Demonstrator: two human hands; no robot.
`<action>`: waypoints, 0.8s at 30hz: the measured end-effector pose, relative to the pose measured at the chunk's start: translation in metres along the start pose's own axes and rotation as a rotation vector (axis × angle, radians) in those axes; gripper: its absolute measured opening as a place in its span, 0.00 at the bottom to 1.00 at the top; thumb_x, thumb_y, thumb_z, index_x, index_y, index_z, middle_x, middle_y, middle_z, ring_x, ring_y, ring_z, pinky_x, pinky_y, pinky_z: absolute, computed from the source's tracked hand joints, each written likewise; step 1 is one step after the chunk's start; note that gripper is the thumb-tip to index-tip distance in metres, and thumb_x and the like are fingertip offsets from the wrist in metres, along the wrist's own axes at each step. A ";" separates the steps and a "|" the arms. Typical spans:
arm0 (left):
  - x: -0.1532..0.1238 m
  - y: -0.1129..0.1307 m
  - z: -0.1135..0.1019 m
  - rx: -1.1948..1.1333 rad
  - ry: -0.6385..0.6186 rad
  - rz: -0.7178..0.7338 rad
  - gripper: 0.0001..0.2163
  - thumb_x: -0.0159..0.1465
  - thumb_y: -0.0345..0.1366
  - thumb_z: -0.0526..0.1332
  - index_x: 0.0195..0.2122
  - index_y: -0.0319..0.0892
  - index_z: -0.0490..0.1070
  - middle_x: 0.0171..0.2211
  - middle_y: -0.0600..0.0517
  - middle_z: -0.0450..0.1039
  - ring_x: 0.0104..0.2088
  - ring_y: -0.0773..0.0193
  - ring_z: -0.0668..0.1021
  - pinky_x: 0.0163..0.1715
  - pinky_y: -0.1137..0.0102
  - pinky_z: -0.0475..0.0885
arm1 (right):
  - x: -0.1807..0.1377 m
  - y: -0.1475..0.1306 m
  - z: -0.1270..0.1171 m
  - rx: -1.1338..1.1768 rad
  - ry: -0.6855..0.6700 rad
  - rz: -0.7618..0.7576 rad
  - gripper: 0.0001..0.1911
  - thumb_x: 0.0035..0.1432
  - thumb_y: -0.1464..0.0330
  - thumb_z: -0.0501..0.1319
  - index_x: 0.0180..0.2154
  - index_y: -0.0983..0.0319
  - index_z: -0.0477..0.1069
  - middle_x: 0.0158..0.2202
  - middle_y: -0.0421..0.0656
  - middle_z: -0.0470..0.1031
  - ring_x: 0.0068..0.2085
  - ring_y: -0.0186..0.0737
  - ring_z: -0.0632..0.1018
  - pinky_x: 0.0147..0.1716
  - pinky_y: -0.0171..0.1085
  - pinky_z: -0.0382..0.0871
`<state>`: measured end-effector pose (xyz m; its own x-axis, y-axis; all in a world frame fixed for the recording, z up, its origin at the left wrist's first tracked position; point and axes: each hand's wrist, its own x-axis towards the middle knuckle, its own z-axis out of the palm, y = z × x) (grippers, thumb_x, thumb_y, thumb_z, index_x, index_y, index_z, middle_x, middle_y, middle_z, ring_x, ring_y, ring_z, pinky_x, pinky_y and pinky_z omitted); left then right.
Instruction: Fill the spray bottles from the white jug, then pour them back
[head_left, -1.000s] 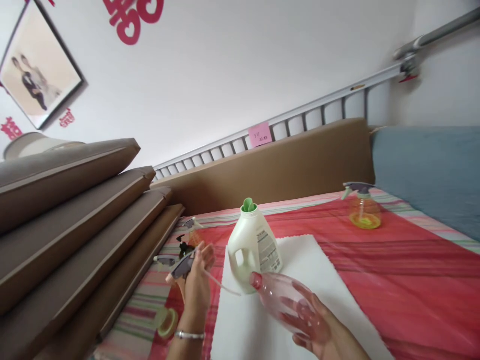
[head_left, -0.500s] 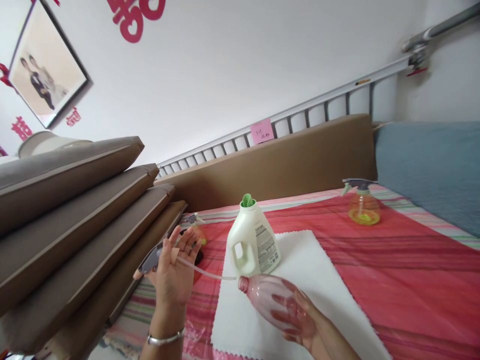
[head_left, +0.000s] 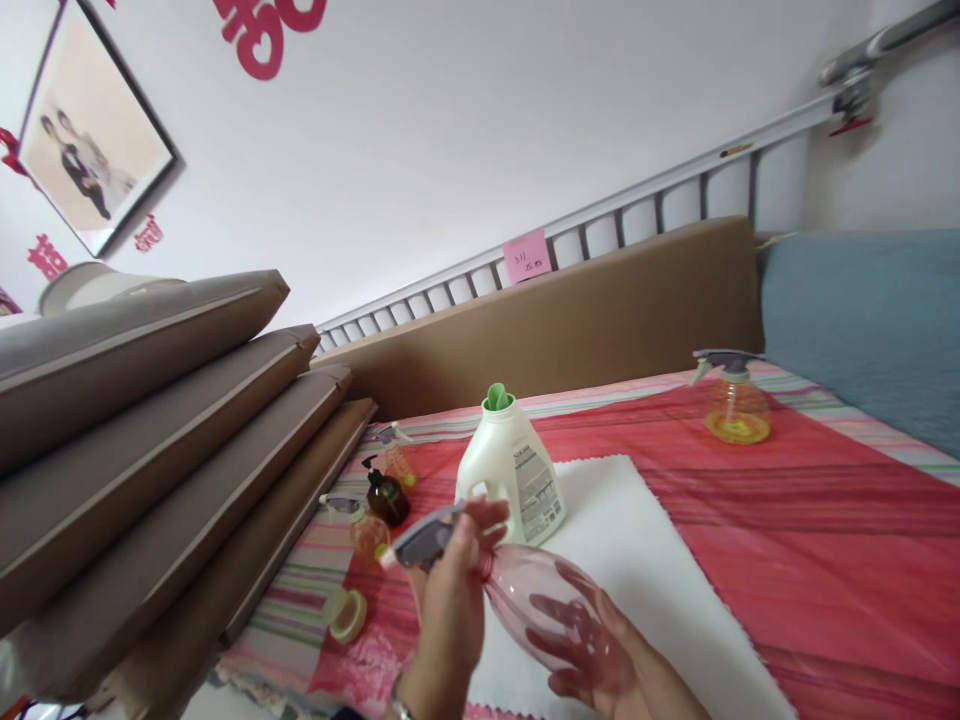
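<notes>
My right hand [head_left: 611,660] is wrapped round a clear pink bottle [head_left: 536,605], which lies tilted with its neck toward the left. In my left hand [head_left: 454,590] is a grey spray trigger head [head_left: 427,538], held right at the bottle's neck. The dip tube no longer shows outside the bottle; my fingers hide the join, so I cannot tell if the head is seated. Just behind my hands stands a white detergent jug [head_left: 502,455] with a green spout, on a white cloth [head_left: 622,500].
A spray bottle with yellow liquid [head_left: 737,410] stands at the right. To the left are another spray bottle [head_left: 367,530], a brown pump bottle [head_left: 386,495] and a pale green cap [head_left: 347,615]. Stacked grey-brown cushions [head_left: 150,400] rise along the left side.
My left hand has moved right, bringing the spray head to the bottle's neck, and the tube has gone from view. The bottle stays in my right hand. Items at the left are now uncovered.
</notes>
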<state>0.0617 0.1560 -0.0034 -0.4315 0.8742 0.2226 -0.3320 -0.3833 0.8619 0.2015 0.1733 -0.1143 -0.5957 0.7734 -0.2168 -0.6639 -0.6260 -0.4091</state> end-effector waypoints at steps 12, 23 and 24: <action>0.008 -0.019 -0.001 -0.074 0.018 -0.089 0.12 0.56 0.43 0.63 0.31 0.38 0.75 0.26 0.46 0.78 0.30 0.60 0.79 0.37 0.65 0.73 | 0.009 0.014 -0.016 -0.123 -0.131 0.094 0.47 0.40 0.53 0.70 0.58 0.47 0.47 0.42 0.44 0.70 0.40 0.54 0.78 0.28 0.44 0.74; 0.007 -0.008 -0.002 -0.104 -0.009 -0.111 0.15 0.56 0.47 0.63 0.30 0.38 0.75 0.26 0.46 0.77 0.29 0.58 0.79 0.33 0.64 0.74 | 0.012 0.011 -0.016 -0.248 -0.243 0.045 0.51 0.38 0.61 0.73 0.60 0.46 0.48 0.43 0.45 0.70 0.35 0.47 0.78 0.28 0.43 0.72; 0.007 -0.008 -0.002 -0.107 -0.013 -0.104 0.15 0.56 0.47 0.62 0.30 0.38 0.75 0.26 0.46 0.77 0.29 0.58 0.79 0.32 0.65 0.74 | 0.012 0.012 -0.016 -0.246 -0.244 0.040 0.52 0.37 0.61 0.73 0.60 0.46 0.48 0.43 0.45 0.70 0.35 0.47 0.78 0.28 0.43 0.71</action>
<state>0.0596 0.1642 -0.0101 -0.3796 0.9143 0.1411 -0.4619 -0.3195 0.8274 0.1939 0.1766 -0.1360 -0.7292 0.6835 -0.0311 -0.5265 -0.5896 -0.6126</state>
